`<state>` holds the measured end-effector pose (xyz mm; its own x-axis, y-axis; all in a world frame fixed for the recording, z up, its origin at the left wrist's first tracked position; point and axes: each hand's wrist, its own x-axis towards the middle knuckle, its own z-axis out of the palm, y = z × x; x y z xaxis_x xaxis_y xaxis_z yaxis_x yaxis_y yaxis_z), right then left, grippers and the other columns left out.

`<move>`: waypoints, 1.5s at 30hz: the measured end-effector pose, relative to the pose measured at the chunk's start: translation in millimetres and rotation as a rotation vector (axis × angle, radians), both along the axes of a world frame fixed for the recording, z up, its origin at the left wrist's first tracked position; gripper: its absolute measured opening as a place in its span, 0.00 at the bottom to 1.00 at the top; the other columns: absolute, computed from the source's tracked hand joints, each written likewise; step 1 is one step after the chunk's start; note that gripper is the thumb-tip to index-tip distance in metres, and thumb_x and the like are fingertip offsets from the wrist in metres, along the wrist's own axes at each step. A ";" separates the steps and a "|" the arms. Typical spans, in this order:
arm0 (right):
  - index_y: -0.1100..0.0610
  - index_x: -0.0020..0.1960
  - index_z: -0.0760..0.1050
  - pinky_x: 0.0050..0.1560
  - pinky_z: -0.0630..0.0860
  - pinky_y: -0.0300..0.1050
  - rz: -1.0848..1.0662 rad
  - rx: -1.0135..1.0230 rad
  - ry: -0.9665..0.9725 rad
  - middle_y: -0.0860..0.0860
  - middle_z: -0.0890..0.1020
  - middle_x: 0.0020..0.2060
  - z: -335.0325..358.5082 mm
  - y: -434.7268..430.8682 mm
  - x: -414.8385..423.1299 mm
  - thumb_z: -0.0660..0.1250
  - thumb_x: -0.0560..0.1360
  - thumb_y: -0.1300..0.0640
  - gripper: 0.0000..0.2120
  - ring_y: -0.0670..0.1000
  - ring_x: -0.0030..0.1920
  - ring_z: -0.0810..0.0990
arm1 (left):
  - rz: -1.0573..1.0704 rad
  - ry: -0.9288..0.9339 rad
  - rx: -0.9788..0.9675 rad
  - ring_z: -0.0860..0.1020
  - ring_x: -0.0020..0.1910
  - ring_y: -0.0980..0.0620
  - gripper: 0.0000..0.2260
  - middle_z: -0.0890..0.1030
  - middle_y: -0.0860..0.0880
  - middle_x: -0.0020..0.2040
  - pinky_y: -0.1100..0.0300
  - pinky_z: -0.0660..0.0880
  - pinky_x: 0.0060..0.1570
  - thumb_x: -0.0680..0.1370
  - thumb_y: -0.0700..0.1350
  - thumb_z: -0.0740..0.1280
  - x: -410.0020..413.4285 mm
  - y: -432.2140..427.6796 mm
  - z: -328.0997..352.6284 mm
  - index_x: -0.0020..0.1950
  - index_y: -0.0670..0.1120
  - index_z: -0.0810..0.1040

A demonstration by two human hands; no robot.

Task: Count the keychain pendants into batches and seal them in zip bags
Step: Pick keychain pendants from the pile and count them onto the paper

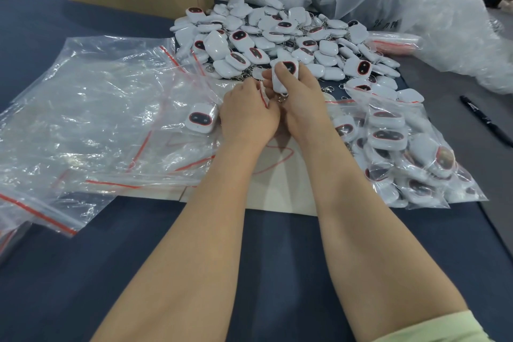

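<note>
seems partway: filled bags (pixel 402 147) at 4 o'clock, pile (pixel 277 36) at 12 unbagged; right hand (pixel 301 108) gripping pendant (pixel 287 72), left hand (pixel 247 116) pinching bag (pixel 263 97).

Left hand (pixel 247 116) against right hand (pixel 299 100), curled

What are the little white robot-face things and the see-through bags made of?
The pendants look like hard plastic: smooth, glossy white shells with dark shiny faces ringed in red. Their clips look like metal, silvery and glinting. The zip bags look like thin, soft plastic film: clear, wrinkled and shiny, with red zip strips.
</note>
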<state>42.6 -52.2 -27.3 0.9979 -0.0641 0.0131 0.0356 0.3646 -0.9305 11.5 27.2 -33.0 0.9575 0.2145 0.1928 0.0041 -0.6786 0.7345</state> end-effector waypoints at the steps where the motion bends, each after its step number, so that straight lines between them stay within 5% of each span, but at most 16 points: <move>1: 0.59 0.43 0.73 0.35 0.76 0.37 0.011 -0.044 -0.023 0.53 0.80 0.36 -0.5 0.0 -0.8 0.62 0.79 0.64 0.06 0.48 0.34 0.78 | 0.001 0.002 -0.006 0.73 0.61 0.41 0.17 0.77 0.43 0.60 0.48 0.71 0.59 0.75 0.47 0.64 0.3 0.0 -0.2 0.62 0.42 0.73; 7: 0.59 0.44 0.73 0.38 0.76 0.39 0.046 -0.112 -0.071 0.55 0.80 0.38 -0.8 -0.1 -3.4 0.62 0.79 0.64 0.06 0.49 0.36 0.78 | 0.003 0.003 -0.003 0.73 0.61 0.42 0.16 0.77 0.43 0.60 0.48 0.71 0.59 0.76 0.48 0.65 1.3 0.3 -1.1 0.61 0.42 0.73; 14: 0.62 0.45 0.73 0.36 0.77 0.40 0.004 0.162 0.081 0.56 0.80 0.38 4.7 2.9 -0.3 0.56 0.82 0.61 0.11 0.51 0.35 0.78 | 0.007 -0.022 -0.001 0.73 0.60 0.41 0.15 0.78 0.43 0.59 0.49 0.71 0.57 0.76 0.48 0.64 0.8 -0.6 -1.5 0.60 0.42 0.73; 28: 0.63 0.48 0.74 0.41 0.77 0.40 0.119 0.196 0.076 0.57 0.80 0.40 6.2 3.0 -2.9 0.58 0.81 0.64 0.07 0.51 0.38 0.79 | 0.007 -0.009 -0.023 0.73 0.59 0.41 0.13 0.78 0.43 0.57 0.49 0.71 0.57 0.77 0.46 0.61 0.1 -0.9 -0.6 0.59 0.41 0.73; 34: 0.67 0.46 0.77 0.44 0.79 0.43 0.162 0.277 0.238 0.57 0.82 0.35 8.4 1.4 2.8 0.52 0.83 0.46 0.26 0.51 0.36 0.80 | 0.005 -0.013 -0.035 0.74 0.57 0.41 0.10 0.79 0.43 0.55 0.49 0.71 0.56 0.76 0.45 0.62 -1.0 -0.4 0.9 0.55 0.42 0.74; 40: 0.67 0.57 0.72 0.47 0.76 0.41 0.128 0.202 0.136 0.58 0.80 0.42 6.6 3.6 -1.5 0.57 0.81 0.65 0.09 0.50 0.39 0.79 | 0.013 -0.004 -0.033 0.74 0.58 0.41 0.12 0.78 0.43 0.56 0.49 0.71 0.57 0.77 0.46 0.61 -0.5 -0.9 1.4 0.58 0.42 0.73; 45: 0.65 0.50 0.74 0.46 0.77 0.43 0.124 0.104 0.082 0.57 0.80 0.39 5.2 2.0 -2.5 0.60 0.80 0.65 0.04 0.50 0.38 0.79 | 0.006 0.000 -0.036 0.74 0.59 0.42 0.13 0.78 0.44 0.57 0.49 0.71 0.58 0.76 0.46 0.62 0.6 -0.7 0.2 0.58 0.43 0.74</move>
